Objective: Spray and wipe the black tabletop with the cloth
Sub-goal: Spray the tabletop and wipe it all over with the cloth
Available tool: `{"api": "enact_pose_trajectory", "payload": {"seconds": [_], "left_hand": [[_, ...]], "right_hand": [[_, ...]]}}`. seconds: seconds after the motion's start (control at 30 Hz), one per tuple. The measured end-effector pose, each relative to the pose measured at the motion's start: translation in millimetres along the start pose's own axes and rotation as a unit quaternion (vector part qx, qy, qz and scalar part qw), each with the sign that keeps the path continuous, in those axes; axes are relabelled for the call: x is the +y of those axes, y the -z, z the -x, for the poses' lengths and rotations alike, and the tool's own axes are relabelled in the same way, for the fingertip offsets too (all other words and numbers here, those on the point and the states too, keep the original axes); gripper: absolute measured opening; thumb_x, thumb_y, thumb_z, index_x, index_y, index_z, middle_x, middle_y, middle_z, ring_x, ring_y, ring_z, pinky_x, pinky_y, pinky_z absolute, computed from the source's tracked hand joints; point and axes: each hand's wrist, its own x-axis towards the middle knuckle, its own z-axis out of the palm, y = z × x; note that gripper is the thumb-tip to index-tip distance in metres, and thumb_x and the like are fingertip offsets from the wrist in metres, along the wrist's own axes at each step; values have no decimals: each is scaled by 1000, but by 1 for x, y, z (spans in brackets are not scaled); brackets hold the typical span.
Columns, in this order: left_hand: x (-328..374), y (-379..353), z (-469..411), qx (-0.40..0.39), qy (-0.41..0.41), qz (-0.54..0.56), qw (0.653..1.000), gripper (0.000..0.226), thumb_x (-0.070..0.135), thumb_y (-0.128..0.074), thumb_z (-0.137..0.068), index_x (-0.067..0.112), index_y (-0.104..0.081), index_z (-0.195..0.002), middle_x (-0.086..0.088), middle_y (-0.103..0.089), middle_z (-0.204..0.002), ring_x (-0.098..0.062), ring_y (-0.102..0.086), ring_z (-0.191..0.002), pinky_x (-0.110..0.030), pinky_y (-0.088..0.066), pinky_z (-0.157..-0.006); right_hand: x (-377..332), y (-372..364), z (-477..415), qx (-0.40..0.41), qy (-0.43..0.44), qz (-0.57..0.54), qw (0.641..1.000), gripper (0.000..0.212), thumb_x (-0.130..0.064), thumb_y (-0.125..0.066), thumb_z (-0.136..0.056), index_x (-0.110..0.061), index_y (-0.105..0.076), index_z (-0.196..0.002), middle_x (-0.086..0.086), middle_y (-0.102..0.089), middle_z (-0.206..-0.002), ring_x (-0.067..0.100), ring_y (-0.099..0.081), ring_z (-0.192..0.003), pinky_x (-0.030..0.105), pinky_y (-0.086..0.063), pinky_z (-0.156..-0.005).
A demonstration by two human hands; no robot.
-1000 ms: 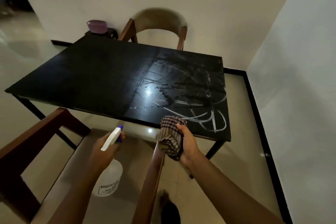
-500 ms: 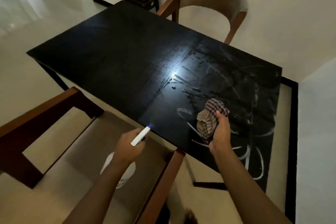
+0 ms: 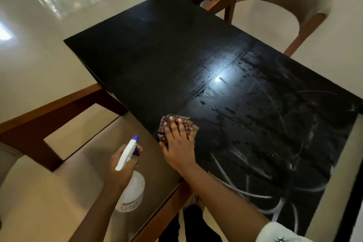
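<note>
Pressing flat on the cloth, the right hand has its fingers straight and spread, palm down. The checked fabric is bunched under the fingers and shows past their tips and at both sides. Hand and cloth sit on the tabletop, right at its near edge. The left hand is curled round the neck of the bottle, with the nozzle aimed forward and a little up. It hangs off the table, just left of the right hand and a little behind it, over a chair seat.

The next stroke likely turns on where the unwiped surface lies from the cloth. Ahead of the fingertips and off to their right is a wet patch, with dark beads and smears under a bright glare. Further right of the wrist, and back along the forearm, pale curved streaks cross the top. Left of the fingers and beyond them the surface looks dull and dry. The top's long axis runs slantwise across the hand, from far ahead on its left to close by on its right. So the work seems to lie forward and rightward, within the right arm's sweep. The right hand is the nearer one and touches the top through the cloth, while the left would have to rise over the edge to spray.
</note>
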Motion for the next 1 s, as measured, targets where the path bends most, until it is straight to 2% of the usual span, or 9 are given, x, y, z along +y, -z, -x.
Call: {"api": "enact_pose_trajectory", "payload": {"seconds": [0.13, 0.2, 0.3, 0.47, 0.6, 0.73, 0.8, 0.87, 1.0], "left_hand": [[-4, -8, -8, 35, 56, -4, 998, 30, -4, -59, -87, 16, -63, -109, -7, -62, -100, -19, -57, -92, -39, -49, -79], [-5, -11, -12, 48, 63, -3, 997, 32, -5, -57, -89, 12, -59, -115, -8, -59, -104, -19, -55, -90, -30, -47, -75], [-2, -10, -17, 57, 65, 8, 996, 32, -3, -57, -90, 7, -57, -120, -9, -62, -108, -18, -58, -90, -11, -45, -64], [-1, -11, -17, 73, 73, 9, 995, 31, -1, -58, -91, 6, -56, -121, -10, -61, -108, -19, -57, -86, -14, -43, -63], [-2, -10, -13, 71, 62, 20, 995, 29, -6, -56, -89, 5, -60, -116, -13, -63, -107, -20, -58, -89, -18, -45, -67], [-9, -6, -13, 71, 93, 26, 993, 39, 1, -59, -88, 10, -55, -126, -12, -61, -114, -26, -59, -99, -26, -49, -71], [-7, -5, -13, 71, 98, 26, 992, 43, 13, -61, -84, 12, -56, -126, -9, -61, -115, -27, -59, -102, -26, -49, -72], [-1, -4, -15, 71, 89, 27, 993, 36, 7, -61, -86, 10, -58, -121, -8, -62, -112, -24, -58, -99, -22, -46, -70], [12, -4, -18, 72, 72, 37, 994, 27, -1, -60, -88, 7, -60, -114, -8, -62, -104, -20, -57, -87, -19, -43, -65]], "right_hand": [[-1, -3, -8, -51, 103, 26, 993, 69, -52, -46, -88, -24, -29, -148, 5, -26, -157, 28, -18, -146, 65, -19, -111], [22, 2, -9, -30, 137, 57, 988, 69, -56, -47, -88, -24, -32, -148, 5, -32, -155, 26, -22, -145, 64, -12, -113], [72, 17, -12, 21, 61, 70, 995, 70, -62, -38, -89, -22, -38, -146, 6, -38, -152, 24, -26, -144, 58, -3, -114], [99, 31, -15, -26, -14, 43, 999, 85, -75, -14, -86, -22, -10, -153, 2, 11, -161, 25, 22, -145, 50, 30, -107], [44, 20, -6, -70, 74, 12, 995, 73, -64, -15, -92, -25, -16, -153, -1, -3, -162, 19, 15, -143, 63, 5, -113], [4, -3, 1, -94, 130, 33, 986, 58, -52, -29, -95, -25, -34, -147, 3, -27, -157, 28, -21, -145, 65, -24, -108], [8, -4, -1, -91, 148, 37, 984, 59, -52, -28, -96, -26, -27, -149, 1, -22, -159, 26, -17, -146, 63, -20, -111], [26, 3, -2, -75, 142, 29, 987, 60, -54, -23, -98, -28, -18, -152, 0, -15, -160, 19, -3, -147, 58, -9, -116], [91, 22, 1, 6, -23, 29, 999, 65, -54, -18, -93, -26, -24, -151, 1, -25, -158, 20, -12, -147, 55, -1, -115]]}}
